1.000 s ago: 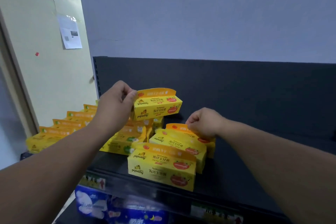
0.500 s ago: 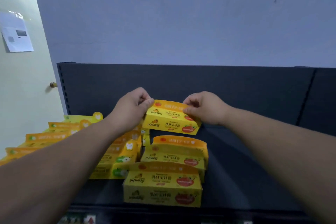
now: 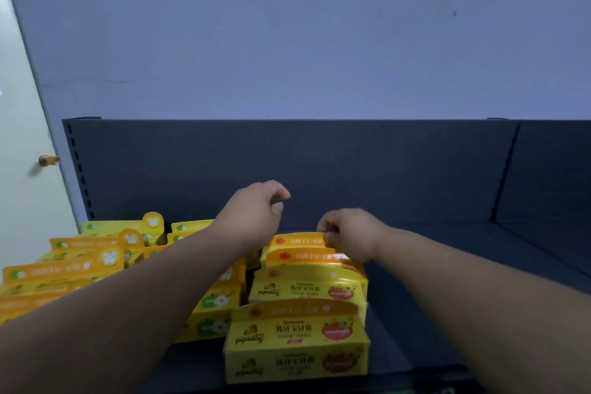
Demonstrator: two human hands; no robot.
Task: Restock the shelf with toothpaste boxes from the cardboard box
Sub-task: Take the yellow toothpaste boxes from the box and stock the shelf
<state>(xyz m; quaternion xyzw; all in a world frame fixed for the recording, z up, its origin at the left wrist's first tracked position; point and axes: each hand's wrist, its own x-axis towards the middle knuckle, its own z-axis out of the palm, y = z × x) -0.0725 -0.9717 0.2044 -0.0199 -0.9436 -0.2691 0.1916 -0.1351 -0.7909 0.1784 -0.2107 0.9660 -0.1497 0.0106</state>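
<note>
Toothpaste boxes, yellow with orange top flaps, stand in a single row running front to back on the dark shelf, four that I can count, each close behind the next. The rearmost box sits at the far end of that row, and the right hand has its curled fingers pinched on the right end of its orange flap. The left hand hangs just above and to the left of that box, apart from it, fingers loosely curled round nothing. More yellow boxes with green labels crowd the left part of the shelf. Behind everything stands the dark back panel, above it a pale blue wall, and at the far left a cream door with a brass knob
</note>
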